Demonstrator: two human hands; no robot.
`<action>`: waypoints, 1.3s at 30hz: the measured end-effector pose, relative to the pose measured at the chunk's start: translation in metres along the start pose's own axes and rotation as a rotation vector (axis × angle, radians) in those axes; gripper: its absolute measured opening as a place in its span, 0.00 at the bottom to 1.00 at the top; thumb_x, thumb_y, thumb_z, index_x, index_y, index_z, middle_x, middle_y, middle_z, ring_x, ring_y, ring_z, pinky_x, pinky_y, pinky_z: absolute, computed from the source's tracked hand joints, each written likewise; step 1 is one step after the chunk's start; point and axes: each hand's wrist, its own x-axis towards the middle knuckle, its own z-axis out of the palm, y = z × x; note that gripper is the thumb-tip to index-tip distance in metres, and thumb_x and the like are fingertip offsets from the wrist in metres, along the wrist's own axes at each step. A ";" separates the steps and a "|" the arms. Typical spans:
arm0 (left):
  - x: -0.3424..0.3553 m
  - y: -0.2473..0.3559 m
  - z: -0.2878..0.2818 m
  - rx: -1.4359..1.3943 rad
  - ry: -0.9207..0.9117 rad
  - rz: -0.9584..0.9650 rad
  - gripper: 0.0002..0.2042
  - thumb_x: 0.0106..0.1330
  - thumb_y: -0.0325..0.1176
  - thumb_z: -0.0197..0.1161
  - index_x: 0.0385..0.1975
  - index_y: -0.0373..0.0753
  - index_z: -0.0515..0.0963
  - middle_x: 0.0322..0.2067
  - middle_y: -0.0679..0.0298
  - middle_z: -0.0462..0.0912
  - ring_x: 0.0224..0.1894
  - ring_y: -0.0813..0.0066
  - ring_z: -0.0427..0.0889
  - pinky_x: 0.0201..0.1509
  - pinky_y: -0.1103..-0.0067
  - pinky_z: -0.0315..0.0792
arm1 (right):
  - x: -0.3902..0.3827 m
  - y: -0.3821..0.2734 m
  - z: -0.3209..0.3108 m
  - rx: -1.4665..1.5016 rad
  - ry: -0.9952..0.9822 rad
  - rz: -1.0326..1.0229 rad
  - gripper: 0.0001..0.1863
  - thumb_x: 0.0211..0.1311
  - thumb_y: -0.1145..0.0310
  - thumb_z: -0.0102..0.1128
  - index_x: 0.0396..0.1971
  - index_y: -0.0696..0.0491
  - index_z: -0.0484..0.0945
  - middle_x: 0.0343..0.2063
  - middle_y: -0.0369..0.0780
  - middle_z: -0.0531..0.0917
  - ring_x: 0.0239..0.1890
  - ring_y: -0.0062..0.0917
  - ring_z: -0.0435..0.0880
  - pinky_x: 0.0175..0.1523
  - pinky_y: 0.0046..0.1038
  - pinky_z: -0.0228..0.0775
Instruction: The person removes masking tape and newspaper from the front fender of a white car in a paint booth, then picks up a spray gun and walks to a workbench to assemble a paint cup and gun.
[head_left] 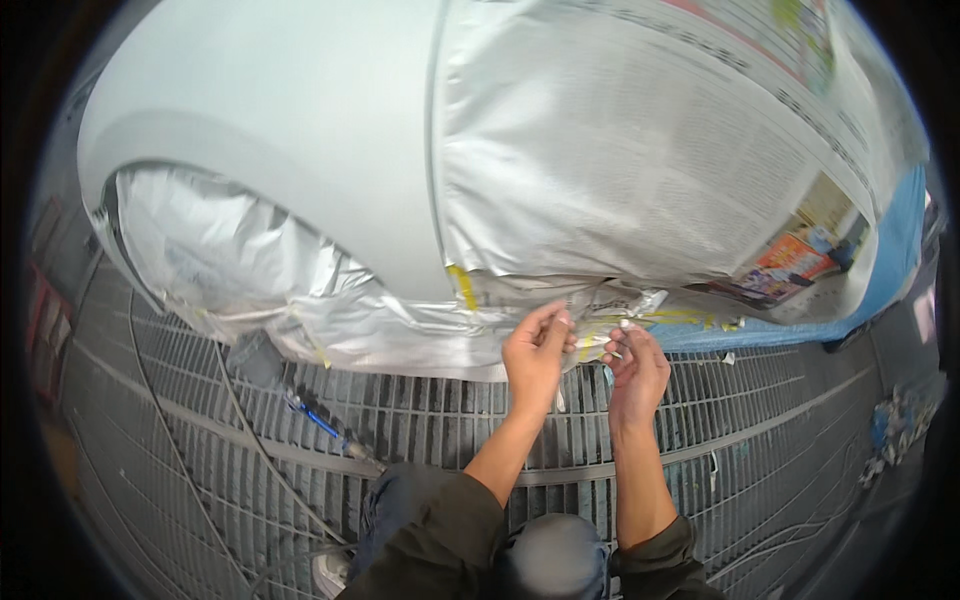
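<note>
Low on the masked side of a car body, both my hands are raised close together at the bottom edge of newspaper sheets (640,170). My left hand (538,352) is closed in a pinch of thumb and forefinger. Just to its right, my right hand (637,378) is also pinched, with a small whitish bit at its fingertips. What either hand grips is too small to tell. Yellow masking tape (463,287) sticks to the lower corner of the newspaper, and more yellow strips run behind my fingers. A smooth pale grey panel (290,90) lies left of the newspaper.
Crumpled silvery masking film (215,235) fills the wheel arch. A blue sheet (905,225) wraps the far right. A grey-cupped spray gun (258,360) with a blue fitting hangs or rests at lower left. Hoses (262,445) cross the slatted metal floor grating (440,402). Crumpled scraps (895,425) lie right.
</note>
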 end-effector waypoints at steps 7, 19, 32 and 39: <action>0.016 0.031 -0.042 -0.397 0.204 -0.022 0.12 0.72 0.31 0.56 0.48 0.31 0.79 0.37 0.63 0.81 0.37 0.80 0.77 0.39 0.82 0.73 | -0.019 -0.005 0.109 -0.131 -0.321 0.223 0.13 0.65 0.70 0.58 0.46 0.60 0.78 0.37 0.40 0.84 0.31 0.17 0.80 0.34 0.20 0.73; 0.036 0.057 -0.065 -0.666 0.127 -0.236 0.16 0.69 0.45 0.60 0.25 0.39 0.78 0.18 0.75 0.72 0.16 0.90 0.63 0.18 0.88 0.56 | -0.019 0.033 0.154 -0.032 -0.330 0.320 0.06 0.65 0.69 0.58 0.38 0.54 0.75 0.25 0.33 0.79 0.22 0.14 0.74 0.25 0.16 0.64; 0.039 0.062 -0.074 -0.672 0.077 -0.323 0.19 0.69 0.47 0.61 0.21 0.39 0.76 0.14 0.75 0.69 0.16 0.88 0.62 0.20 0.87 0.56 | -0.023 0.042 0.165 -0.040 -0.248 0.272 0.07 0.64 0.70 0.60 0.36 0.56 0.74 0.24 0.34 0.80 0.18 0.16 0.73 0.24 0.17 0.66; 0.040 0.058 -0.072 -0.684 0.078 -0.281 0.20 0.68 0.49 0.61 0.19 0.41 0.75 0.14 0.75 0.69 0.17 0.87 0.64 0.22 0.86 0.57 | -0.027 0.039 0.173 -0.246 -0.190 0.185 0.07 0.63 0.70 0.62 0.34 0.57 0.75 0.22 0.34 0.79 0.17 0.15 0.72 0.22 0.17 0.64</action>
